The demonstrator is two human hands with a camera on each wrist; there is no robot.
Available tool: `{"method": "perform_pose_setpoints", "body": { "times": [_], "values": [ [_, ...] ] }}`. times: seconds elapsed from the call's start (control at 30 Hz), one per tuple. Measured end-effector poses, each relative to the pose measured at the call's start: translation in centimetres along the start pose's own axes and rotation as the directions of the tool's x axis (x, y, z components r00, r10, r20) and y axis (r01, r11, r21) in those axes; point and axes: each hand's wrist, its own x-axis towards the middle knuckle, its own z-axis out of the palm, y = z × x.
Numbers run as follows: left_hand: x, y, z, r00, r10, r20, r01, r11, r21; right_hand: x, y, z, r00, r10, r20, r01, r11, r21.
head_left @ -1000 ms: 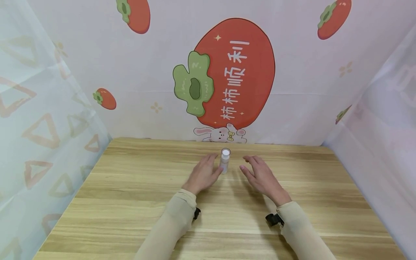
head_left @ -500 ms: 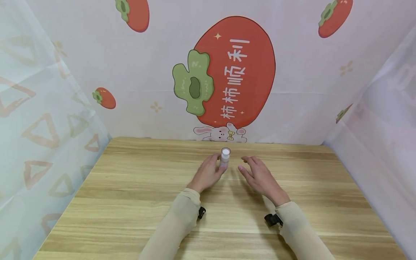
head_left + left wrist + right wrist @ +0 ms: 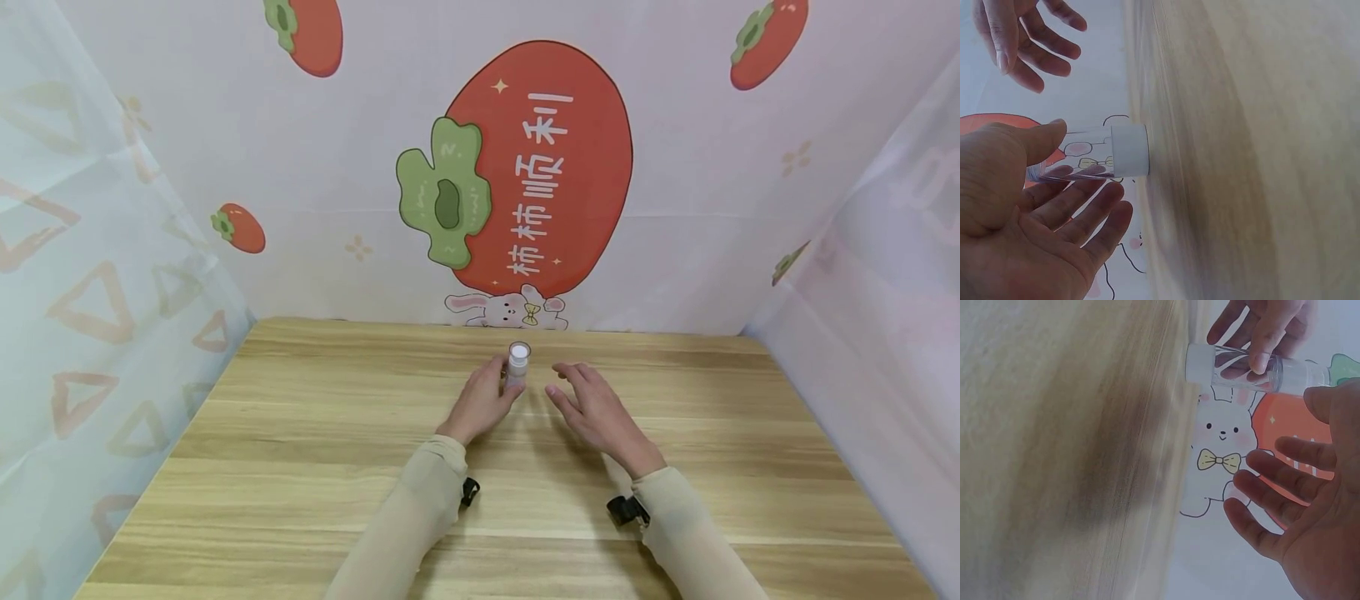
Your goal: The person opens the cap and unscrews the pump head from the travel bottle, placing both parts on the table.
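Note:
A small clear bottle (image 3: 517, 363) with a white end and a transparent cap is upright near the back of the table. In the left wrist view its white end (image 3: 1130, 150) is at the tabletop; whether it touches I cannot tell. My left hand (image 3: 480, 405) grips the bottle from the left, thumb in front and fingers behind, partly hiding its lower part. My right hand (image 3: 600, 417) is apart from the bottle on its right, holding nothing. In the right wrist view the fingers (image 3: 1285, 481) are spread and loosely bent.
The wooden table (image 3: 300, 500) extends around both arms. A white cloth (image 3: 330, 167) printed with persimmons and a rabbit hangs behind it, and patterned cloths hang at both sides. Black straps with cameras (image 3: 626, 510) are on the wrists.
My left hand has moved right and its thumb and fingers have closed around the bottle. My right hand has drifted slightly left. The bottle has barely shifted.

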Motion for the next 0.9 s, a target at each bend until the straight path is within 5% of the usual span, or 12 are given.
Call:
{"method": "perform_pose_setpoints", "body": {
  "times": [0.7,0.9],
  "values": [
    [-0.7,1.2,-0.6,1.0,-0.015,0.0,0.015,1.0,-0.003,-0.1,-0.2,-0.5,1.0,0.023,0.019,-0.023,1.0,0.021],
    [-1.0,1.4,-1.1,0.999,0.04,-0.018,-0.039,0.998,0.054,0.1,-0.1,-0.7,1.0,0.007,0.015,-0.008,1.0,0.03]
  ]
}}
